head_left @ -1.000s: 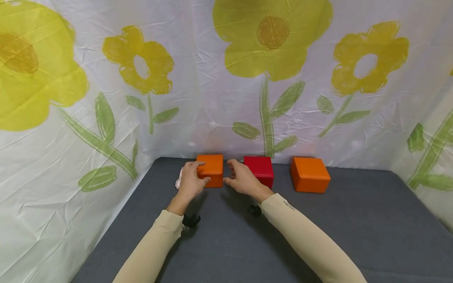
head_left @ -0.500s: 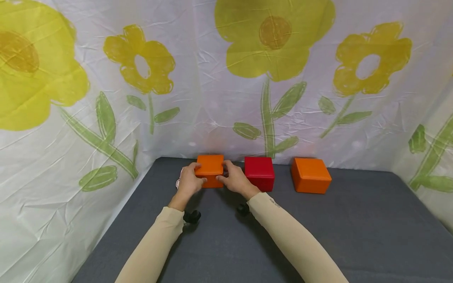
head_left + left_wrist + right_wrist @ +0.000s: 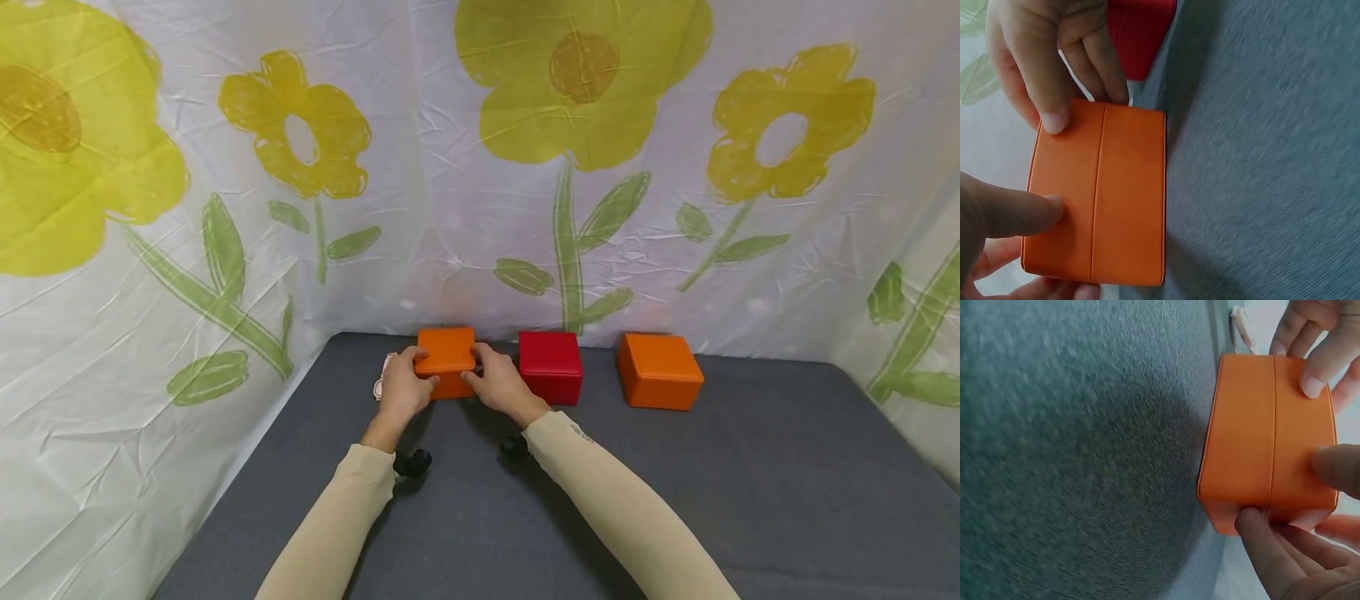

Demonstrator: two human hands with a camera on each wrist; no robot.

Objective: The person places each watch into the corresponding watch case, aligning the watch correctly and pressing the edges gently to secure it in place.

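An orange box [image 3: 446,348] with a seam round its sides stands on the dark cloth at the back left, its lid down. My left hand [image 3: 402,387] grips its left side, thumb on the front face above the seam. From the right, my right hand [image 3: 500,383] holds the opposite side in the same way. In the left wrist view, both thumbs press the upper part of the orange box [image 3: 1129,194], and the seam shows as a thin line. Fingers of the right hand curl along the side of the orange box [image 3: 1241,431] in the right wrist view.
A red box [image 3: 551,368] stands just right of my right hand, and a second orange box [image 3: 660,372] farther right. A small pale pink flat item [image 3: 379,385] lies partly hidden behind my left hand. A flowered curtain [image 3: 420,208] hangs behind the table [image 3: 465,517].
My right hand has moved left onto the box's right side, and my left hand has closed in on its left side. The boxes stay in place.
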